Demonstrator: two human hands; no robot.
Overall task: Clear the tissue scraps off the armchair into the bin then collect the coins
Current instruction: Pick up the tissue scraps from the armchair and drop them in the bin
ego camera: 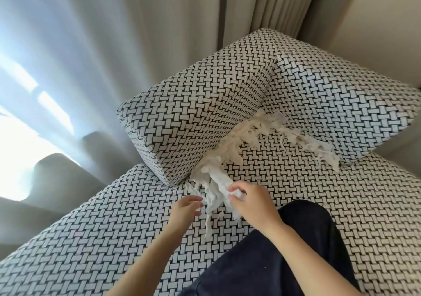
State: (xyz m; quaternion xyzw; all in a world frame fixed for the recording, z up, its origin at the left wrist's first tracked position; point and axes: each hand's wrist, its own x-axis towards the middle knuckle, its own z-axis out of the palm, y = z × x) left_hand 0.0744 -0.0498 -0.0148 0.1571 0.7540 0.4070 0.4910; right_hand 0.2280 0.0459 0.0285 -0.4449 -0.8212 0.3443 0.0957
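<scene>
shredded white tissue scraps [237,150], long ragged strips along armchair [307,188] crease

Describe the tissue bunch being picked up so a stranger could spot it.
Start at the basket-weave armchair and follow the crease under its upright block toward the camera. At the near end, a tissue bunch is pinched by the right hand; unlike the creamier scraps farther back, it trails long strips.

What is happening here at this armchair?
A person is gathering tissue scraps off the armchair. The right hand holds a bunch of them; the left hand reaches open toward its hanging strips. More scraps lie in the crease under the armrest and back cushion. No bin or coins are in view.
</scene>
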